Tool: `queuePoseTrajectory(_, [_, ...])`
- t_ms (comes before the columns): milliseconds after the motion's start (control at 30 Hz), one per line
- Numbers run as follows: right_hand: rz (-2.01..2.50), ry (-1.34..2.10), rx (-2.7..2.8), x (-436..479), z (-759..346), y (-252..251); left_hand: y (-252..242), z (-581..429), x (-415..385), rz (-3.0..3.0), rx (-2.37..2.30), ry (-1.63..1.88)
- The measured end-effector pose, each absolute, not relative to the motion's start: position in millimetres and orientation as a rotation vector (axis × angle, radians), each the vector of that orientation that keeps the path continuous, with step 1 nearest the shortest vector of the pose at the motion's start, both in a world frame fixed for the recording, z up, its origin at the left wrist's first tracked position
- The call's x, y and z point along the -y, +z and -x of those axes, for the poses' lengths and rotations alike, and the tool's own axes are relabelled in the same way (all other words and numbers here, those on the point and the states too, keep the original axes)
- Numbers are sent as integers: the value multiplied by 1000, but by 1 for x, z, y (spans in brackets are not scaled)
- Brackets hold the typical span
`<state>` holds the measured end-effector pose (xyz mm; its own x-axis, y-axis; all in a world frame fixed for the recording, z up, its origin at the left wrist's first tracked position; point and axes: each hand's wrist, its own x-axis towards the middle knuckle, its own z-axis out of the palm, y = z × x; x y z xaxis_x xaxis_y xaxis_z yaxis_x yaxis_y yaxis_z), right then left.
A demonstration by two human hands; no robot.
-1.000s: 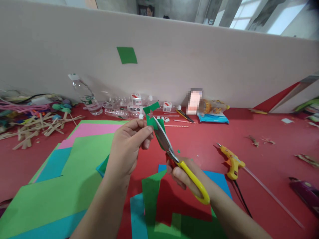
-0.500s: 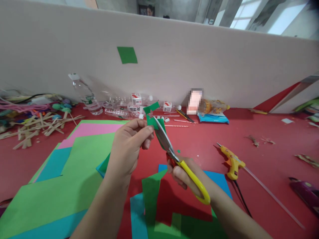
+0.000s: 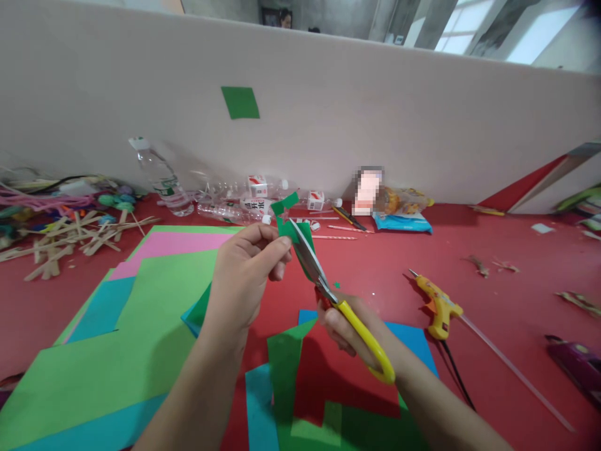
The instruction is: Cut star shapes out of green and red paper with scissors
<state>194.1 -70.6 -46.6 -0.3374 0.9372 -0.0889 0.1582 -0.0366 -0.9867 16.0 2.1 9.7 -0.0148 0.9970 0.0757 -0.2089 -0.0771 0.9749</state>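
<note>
Thumb and fingers of my left hand [image 3: 248, 269] pinch a small piece of dark green paper [image 3: 288, 230] above the table. Its upper end is cut into strips that stick out to the sides. My right hand [image 3: 350, 322] grips yellow-handled scissors [image 3: 313, 260], their blades pointing up and left with the tips against the paper. Whether the blades are fully together cannot be made out. Below my hands lie larger cut sheets of dark green paper [image 3: 284, 369] and blue paper [image 3: 410, 341]. Behind my left wrist a folded green and blue paper piece [image 3: 192, 318] partly shows.
Light green sheets [image 3: 94, 369] and pink sheets [image 3: 173, 245] overlap at left, near wooden sticks [image 3: 84, 241]. Plastic bottles [image 3: 164, 178] line the white partition [image 3: 328, 113]. A yellow glue gun [image 3: 439, 304] with its glue stick and cable lies at right on the red table [image 3: 507, 326].
Very little differs. The scissor handles and my right hand have shifted slightly upward; my left hand keeps its pinch on the green paper.
</note>
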Motion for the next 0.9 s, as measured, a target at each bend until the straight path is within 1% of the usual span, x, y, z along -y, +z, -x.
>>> queuePoseTrajectory(333, [1210,1371,1720,67,-200,-48,5,-20,-2,-1118,-994,1402])
queuePoseTrajectory(500, [1127,1548,1700,67,-209,-56,1,-18,-8,-1151,-1085,1501])
queuePoseTrajectory(567, [1108,1600,1702,67,-215,-57,-1,-14,-11,-1205,-1152,1492])
queuePoseTrajectory(667, [1125,1579,1717,67,-222,-54,-2,-10,-14,-1291,-1221,1443])
queuePoseTrajectory(767, [1123,1565,1707,66,-222,-49,-3,-9,-14,-1263,-1183,1388])
queuePoseTrajectory(900, [1175,1549,1678,66,-216,-45,0,-11,-12,-1244,-1114,1401])
